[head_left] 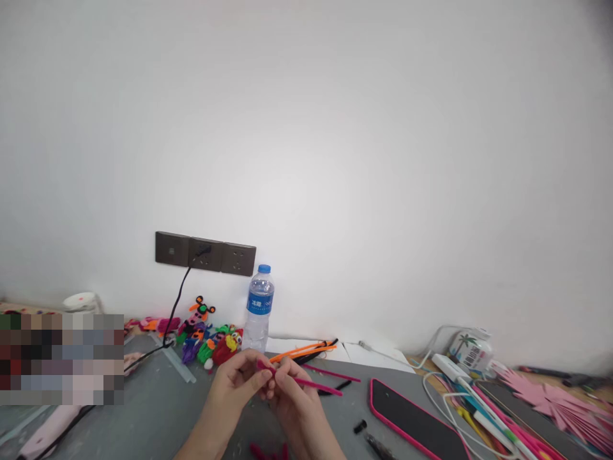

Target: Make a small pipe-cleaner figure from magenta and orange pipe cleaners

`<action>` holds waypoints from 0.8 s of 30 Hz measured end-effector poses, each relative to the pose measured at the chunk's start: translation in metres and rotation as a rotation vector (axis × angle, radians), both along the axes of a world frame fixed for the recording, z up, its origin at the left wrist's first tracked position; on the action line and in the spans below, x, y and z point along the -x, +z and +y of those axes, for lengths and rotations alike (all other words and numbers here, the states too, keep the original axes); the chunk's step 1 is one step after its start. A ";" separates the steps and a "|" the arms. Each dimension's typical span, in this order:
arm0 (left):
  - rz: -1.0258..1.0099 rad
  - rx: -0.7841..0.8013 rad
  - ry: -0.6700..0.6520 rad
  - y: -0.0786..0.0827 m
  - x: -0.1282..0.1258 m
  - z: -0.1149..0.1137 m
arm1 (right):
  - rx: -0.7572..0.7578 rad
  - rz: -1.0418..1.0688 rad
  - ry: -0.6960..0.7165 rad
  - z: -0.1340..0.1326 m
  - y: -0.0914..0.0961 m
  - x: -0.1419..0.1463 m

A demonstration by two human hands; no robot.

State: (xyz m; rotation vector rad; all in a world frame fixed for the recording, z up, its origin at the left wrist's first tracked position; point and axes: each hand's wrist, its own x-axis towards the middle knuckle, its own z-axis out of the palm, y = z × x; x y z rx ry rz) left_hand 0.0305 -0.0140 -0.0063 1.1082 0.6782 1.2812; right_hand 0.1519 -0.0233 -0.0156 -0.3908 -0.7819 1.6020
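Note:
Over the grey work mat (158,421), my left hand (239,386) pinches one end of a magenta pipe cleaner (318,386) between thumb and fingers. My right hand (295,396) is closed on the same pipe cleaner close beside it, and the long free end sticks out to the right. Both hands nearly touch. Behind them lie orange pipe cleaners (306,351), black pipe cleaners (304,359) and another magenta one (332,372). Below the hands, several short magenta pieces (271,452) rest on the mat, partly cut off by the frame's edge.
A water bottle (259,313) stands against the wall, right of colourful pipe-cleaner figures (205,338). To the right lie a pink-edged phone (416,418), a black marker-like item (378,445), cables and pink folded paper (550,396). A black cord (175,313) hangs from the wall socket (205,253).

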 end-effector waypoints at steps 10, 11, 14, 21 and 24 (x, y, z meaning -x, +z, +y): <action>-0.150 0.087 0.040 -0.002 -0.007 0.002 | -0.020 -0.123 -0.098 0.002 -0.003 0.000; -0.183 0.114 0.045 -0.002 -0.007 0.002 | -0.022 -0.128 -0.111 0.002 -0.004 0.000; -0.246 0.160 0.034 -0.002 -0.008 0.003 | -0.033 -0.106 -0.121 0.001 -0.004 0.003; -0.295 0.180 0.010 0.003 -0.008 -0.001 | -0.072 -0.026 -0.058 -0.001 0.001 0.005; -0.291 0.173 -0.017 0.008 -0.007 -0.003 | -0.090 -0.036 -0.048 -0.001 0.000 0.003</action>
